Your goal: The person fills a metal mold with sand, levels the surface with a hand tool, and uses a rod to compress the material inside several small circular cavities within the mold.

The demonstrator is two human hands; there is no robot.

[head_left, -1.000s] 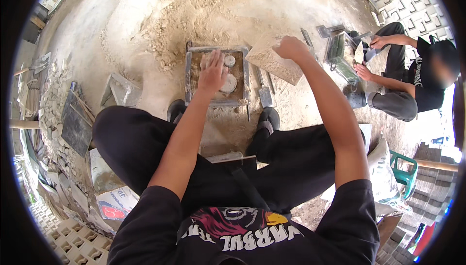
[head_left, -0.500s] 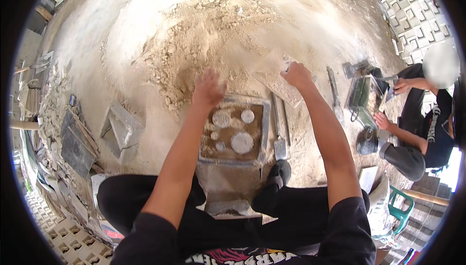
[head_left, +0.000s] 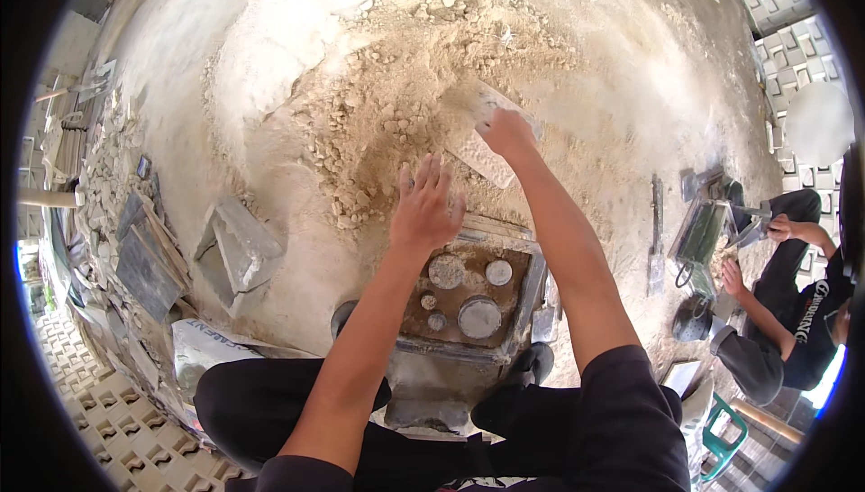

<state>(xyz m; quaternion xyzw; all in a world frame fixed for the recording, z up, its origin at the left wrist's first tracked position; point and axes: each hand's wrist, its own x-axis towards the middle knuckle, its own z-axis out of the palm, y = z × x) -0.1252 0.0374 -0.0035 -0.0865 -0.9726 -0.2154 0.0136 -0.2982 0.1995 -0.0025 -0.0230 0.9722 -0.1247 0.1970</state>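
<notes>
One dusty board [head_left: 487, 162], its long axis apparently slanting far-left to near-right, is gripped beneath the right hand's [head_left: 507, 135] curled fingers; the left hand [head_left: 427, 210], fingers loosely spread, has cleared the discs [head_left: 479, 318].

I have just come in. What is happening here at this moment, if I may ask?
The camera wearer's right hand grips a board at the sand. The left hand, fingers spread and holding nothing, is near the far edge of a frame; whether it touches anything is unclear. Five discs lie inside the frame. At right, another person has both hands near a box.
</notes>
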